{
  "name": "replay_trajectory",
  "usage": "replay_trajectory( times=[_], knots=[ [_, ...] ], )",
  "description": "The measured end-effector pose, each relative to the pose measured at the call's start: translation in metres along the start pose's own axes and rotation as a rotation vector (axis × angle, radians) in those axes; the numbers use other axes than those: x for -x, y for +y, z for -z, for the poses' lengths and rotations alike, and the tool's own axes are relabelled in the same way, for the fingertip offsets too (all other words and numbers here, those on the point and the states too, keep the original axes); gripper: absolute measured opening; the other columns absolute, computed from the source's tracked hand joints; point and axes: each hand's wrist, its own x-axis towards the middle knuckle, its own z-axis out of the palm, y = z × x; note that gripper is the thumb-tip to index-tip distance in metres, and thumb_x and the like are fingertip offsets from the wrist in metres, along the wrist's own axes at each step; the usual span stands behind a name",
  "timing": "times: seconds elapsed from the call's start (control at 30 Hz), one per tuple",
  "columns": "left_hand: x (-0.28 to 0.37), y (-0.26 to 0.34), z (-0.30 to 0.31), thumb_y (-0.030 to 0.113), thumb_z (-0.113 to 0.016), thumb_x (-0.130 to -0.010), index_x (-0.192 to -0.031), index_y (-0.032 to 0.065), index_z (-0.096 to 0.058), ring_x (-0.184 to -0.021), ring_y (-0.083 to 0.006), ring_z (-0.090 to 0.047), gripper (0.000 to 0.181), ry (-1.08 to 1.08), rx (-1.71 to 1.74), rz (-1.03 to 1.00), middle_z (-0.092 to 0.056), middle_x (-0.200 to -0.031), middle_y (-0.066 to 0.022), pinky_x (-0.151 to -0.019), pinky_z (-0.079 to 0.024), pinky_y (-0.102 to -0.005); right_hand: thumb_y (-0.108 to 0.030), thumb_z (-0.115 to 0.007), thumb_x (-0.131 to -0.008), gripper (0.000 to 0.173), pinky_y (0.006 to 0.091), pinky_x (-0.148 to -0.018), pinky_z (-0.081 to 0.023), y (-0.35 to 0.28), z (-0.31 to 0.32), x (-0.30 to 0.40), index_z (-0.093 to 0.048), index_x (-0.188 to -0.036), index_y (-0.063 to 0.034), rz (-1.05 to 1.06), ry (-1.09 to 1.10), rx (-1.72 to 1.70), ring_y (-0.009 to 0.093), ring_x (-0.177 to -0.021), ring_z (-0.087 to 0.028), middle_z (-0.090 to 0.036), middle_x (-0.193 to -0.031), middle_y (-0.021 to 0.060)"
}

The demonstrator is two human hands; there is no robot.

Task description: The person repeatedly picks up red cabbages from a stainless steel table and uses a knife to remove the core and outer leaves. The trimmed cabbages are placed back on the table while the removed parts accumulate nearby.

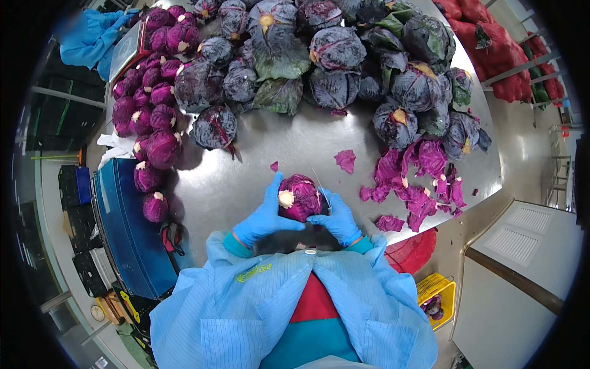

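A peeled red cabbage [302,197], its pale cut stem facing left, is between my two blue-gloved hands near the front edge of the steel table [249,175]. My left hand [269,214] cups its left side, thumb below and fingers above. My right hand [339,217] supports its right side and also holds a knife [321,184], whose thin blade points up and away; the handle is mostly hidden in the palm. Trimmed purple leaves [415,189] lie in a loose heap to the right, with a torn leaf piece [345,161] nearer the middle.
Untrimmed cabbages [338,48] with dark outer leaves cover the far side. Peeled cabbages [163,149] line the left edge beside a blue bin [133,230]. A co-worker in blue [90,39] stands far left by a scale [126,50]. A red tub [415,251] and yellow crate [435,283] are right.
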Motion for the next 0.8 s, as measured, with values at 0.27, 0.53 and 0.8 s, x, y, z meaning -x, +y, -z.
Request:
replay_trajectory(
  times=[0.27,0.53,0.8],
  knots=[
    [-0.009,-0.015,-0.011,0.029,-0.095,-0.060,-0.156,0.0017,-0.016,-0.135,-0.0360,-0.040,0.127,0.091,-0.222,-0.117,-0.034,-0.147,-0.0218,-0.116,-0.034,-0.0417,-0.007,-0.069,-0.084,0.023,0.0374,-0.086,-0.055,0.020,0.058,-0.016,-0.072,-0.107,-0.0087,0.060,0.285,0.391,0.029,-0.096,-0.070,-0.072,-0.101,0.0126],
    [0.005,-0.011,-0.009,0.023,-0.095,-0.061,-0.155,-0.0017,-0.010,-0.139,-0.0300,-0.038,0.129,0.148,0.014,0.055,-0.032,-0.151,-0.0205,-0.116,-0.033,-0.0409,-0.043,-0.079,-0.083,0.065,0.0309,-0.067,-0.051,-0.042,0.039,-0.012,-0.056,-0.132,-0.0066,-0.204,0.096,0.080,0.013,-0.077,-0.057,-0.061,-0.085,0.0048],
    [0.014,0.012,-0.058,0.014,-0.093,-0.066,-0.154,0.0015,-0.009,-0.134,-0.0302,-0.043,0.122,0.639,0.717,0.319,-0.034,-0.147,-0.0178,-0.107,-0.047,-0.0383,-0.035,-0.072,-0.090,0.043,0.0350,-0.065,-0.053,-0.043,-0.007,-0.008,-0.064,-0.120,-0.0049,-0.267,-0.047,-0.186,0.020,-0.075,-0.065,-0.070,-0.089,0.0110]
  ],
)
